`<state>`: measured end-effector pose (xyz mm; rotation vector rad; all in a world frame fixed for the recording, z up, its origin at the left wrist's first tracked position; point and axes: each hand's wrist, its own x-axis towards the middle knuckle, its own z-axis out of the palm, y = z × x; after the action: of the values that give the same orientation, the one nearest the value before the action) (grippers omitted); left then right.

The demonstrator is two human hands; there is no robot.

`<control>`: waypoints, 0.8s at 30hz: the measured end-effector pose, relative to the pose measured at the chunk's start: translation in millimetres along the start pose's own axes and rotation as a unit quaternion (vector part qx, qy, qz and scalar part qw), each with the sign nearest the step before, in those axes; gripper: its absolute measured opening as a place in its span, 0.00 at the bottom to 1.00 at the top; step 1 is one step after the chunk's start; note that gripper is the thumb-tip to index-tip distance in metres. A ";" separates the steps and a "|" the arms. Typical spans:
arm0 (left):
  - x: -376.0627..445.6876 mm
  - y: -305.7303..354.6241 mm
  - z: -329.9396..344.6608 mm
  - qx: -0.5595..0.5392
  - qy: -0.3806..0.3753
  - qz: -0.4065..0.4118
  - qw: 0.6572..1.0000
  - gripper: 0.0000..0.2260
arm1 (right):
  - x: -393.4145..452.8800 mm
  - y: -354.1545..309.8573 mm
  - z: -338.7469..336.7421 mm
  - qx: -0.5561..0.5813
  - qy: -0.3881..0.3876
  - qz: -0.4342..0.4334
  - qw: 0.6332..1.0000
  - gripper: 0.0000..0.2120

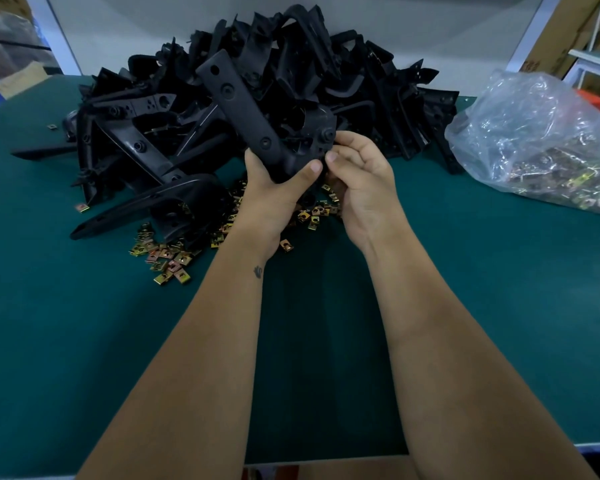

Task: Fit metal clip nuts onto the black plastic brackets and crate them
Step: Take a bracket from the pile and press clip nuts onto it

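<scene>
A clear plastic bag [537,140] of metal clip nuts lies at the right of the green table [84,323], with cardboard boxes [565,32] behind. A pile of black brackets [274,81] fills the far side, loose clip nuts [167,258] scattered before it. The left hand [274,192] grips a black bracket [243,109] raised above the table; the right hand [361,174] has its fingers [336,147] curled at the bracket's end, perhaps pinching a nut.

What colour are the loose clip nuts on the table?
Brassy gold, some coppery, seen in the head view: clip nuts.
</scene>
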<state>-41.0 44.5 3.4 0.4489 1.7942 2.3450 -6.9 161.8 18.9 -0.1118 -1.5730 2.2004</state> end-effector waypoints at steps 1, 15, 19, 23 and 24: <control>0.0 -0.1 0.3 0.002 0.000 0.002 1.000 0.30 | 0.0 -0.1 -0.2 0.002 0.000 -0.001 1.000 0.10; 0.3 0.2 1.3 0.018 0.003 -0.007 1.000 0.43 | 0.6 3.1 0.6 0.003 -0.006 -0.014 1.000 0.10; -0.1 0.1 1.6 0.024 0.000 -0.008 1.000 0.45 | -0.3 2.8 2.2 0.002 -0.001 -0.015 1.000 0.10; 0.1 0.5 1.2 0.018 0.000 -0.015 1.000 0.51 | -2.7 1.7 5.0 0.005 0.000 -0.019 1.000 0.09; -0.1 1.2 1.1 0.019 -0.002 -0.015 1.000 0.53 | -3.3 1.4 5.6 0.005 0.000 -0.020 1.000 0.09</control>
<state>-40.4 45.2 4.8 0.4286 1.8332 2.2922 -6.0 155.2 19.0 -0.0765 -1.5506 2.1764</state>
